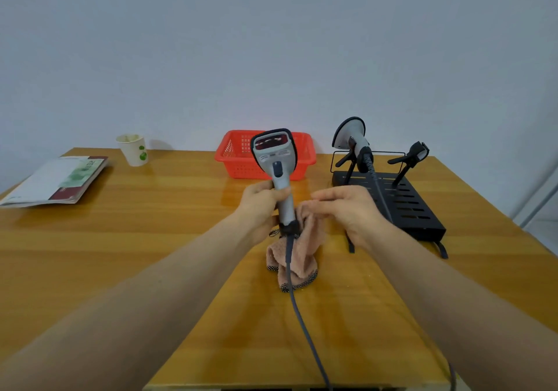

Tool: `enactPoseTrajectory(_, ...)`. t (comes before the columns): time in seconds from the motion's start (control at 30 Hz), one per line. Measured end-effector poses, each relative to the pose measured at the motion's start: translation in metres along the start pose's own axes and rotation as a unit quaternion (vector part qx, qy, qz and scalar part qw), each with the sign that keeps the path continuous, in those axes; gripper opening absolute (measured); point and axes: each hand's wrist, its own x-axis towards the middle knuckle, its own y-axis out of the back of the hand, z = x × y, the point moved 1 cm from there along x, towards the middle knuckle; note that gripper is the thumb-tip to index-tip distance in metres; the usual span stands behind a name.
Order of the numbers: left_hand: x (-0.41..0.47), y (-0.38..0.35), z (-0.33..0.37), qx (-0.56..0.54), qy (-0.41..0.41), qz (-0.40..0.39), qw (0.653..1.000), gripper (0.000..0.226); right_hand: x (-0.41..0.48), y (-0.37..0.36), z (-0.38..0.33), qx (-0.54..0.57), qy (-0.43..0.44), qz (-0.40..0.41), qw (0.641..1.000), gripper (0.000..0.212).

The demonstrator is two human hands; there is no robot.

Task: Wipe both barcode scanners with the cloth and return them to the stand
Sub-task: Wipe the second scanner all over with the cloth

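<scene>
My left hand (262,202) grips the handle of a grey barcode scanner (274,155), held upright above the table with its window facing me. Its grey cable (299,312) runs down toward the near edge. My right hand (347,209) holds a pink cloth (297,257) beside the handle's base, and the cloth hangs down onto the table. A second grey scanner (354,141) rests in the left cradle of the black stand (404,206) at the right. The stand's right cradle (413,156) holds nothing.
A red plastic basket (238,156) sits behind the held scanner. A paper cup (134,149) and a booklet (57,179) lie at the far left of the wooden table (136,239). The table's right edge runs just past the stand.
</scene>
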Motion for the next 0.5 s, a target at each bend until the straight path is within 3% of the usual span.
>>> enactPoseTrajectory(0.17, -0.001, 0.001, -0.006, -0.083, 0.035, -0.037, 0.995, 0.024, 0.015, 0.003, -0.017, 0.151, 0.008, 0.035, 0.988, 0.006)
enactPoseTrajectory(0.5, -0.004, -0.013, -0.009, -0.151, 0.085, -0.029, 0.984, 0.028, 0.024, -0.021, -0.031, 0.151, 0.132, 0.051, 0.978, 0.013)
